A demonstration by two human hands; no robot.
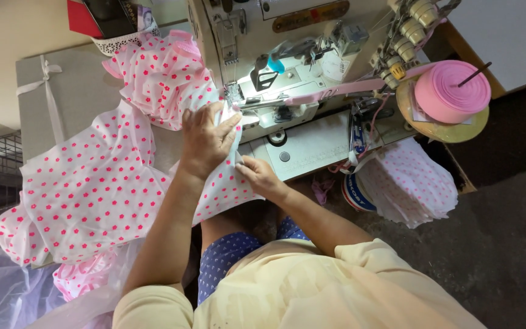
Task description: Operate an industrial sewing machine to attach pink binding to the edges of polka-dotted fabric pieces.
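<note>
From up here I read the step as feeding: the dotted fabric (92, 189), white with pink spots, lies spread over the surface (44, 103) to my left and runs up to the sewing machine (287, 79), its leading edge tucked in at the presser foot (237, 97). My left hand (205, 143) lies flat on the cloth just short of the foot, fingers (226, 125) spread and pressing down rather than pinching. My right hand (260, 176) sits nearer my body at the lower fold, fingers curled together on the fabric's edge, though I cannot tell how firm that pinch is. A bunched part of the same fabric is heaped behind the machine's left side, near a white basket (120, 42). Pink tape (342, 90) runs from a pink roll (452, 91) on the right into the machine head. More dotted pieces (409, 183) hang in a stack off the right of the surface. As I judge it, the next move calls for both hands to keep the edge flat and aligned at the foot, the left steering, the right holding the fold taut, with fingertips kept clear of the needle.
</note>
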